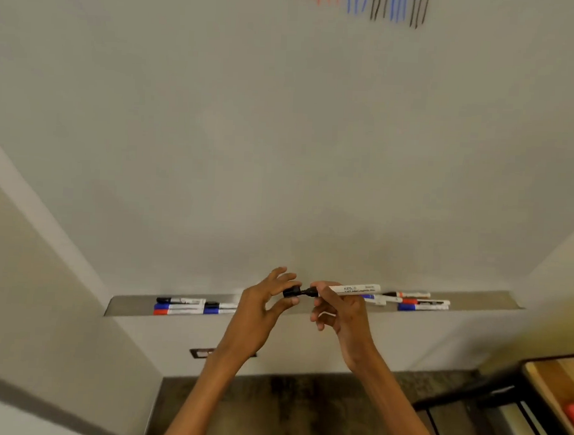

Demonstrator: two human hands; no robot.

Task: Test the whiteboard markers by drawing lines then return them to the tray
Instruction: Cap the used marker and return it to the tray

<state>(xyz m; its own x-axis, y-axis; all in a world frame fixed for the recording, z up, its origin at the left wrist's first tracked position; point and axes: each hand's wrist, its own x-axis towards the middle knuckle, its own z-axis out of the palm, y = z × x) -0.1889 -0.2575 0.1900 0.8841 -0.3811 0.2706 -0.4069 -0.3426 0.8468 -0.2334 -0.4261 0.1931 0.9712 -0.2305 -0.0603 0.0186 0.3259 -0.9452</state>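
Black cap (291, 291) and black nib nearly meet at lower centre of the frame, where I watch a person work a white-barrelled marker (348, 289) just above the metal tray (131, 304). The left hand (261, 302) pinches the cap between thumb and fingers (284, 278); the right hand (340, 311) grips the barrel near its nib end, fingers closed around it. Whether the cap is going on or coming off I cannot tell.

My read of the risks: a misaligned push could smear ink on a fingertip, and a loosely seated cap would leave the marker to dry out. A slip here could drop either piece past the tray's edge to the dark floor (302, 414) below.

Other markers lie in the tray, a left cluster (188, 307) of black, blue and red, and a right cluster (417, 301) partly hidden behind the held barrel. These crowd the tray, so a free gap must be found. Test lines (363, 3) in black, red and blue mark the whiteboard (283, 134) at top centre. A wooden surface (559, 391) sits at lower right.
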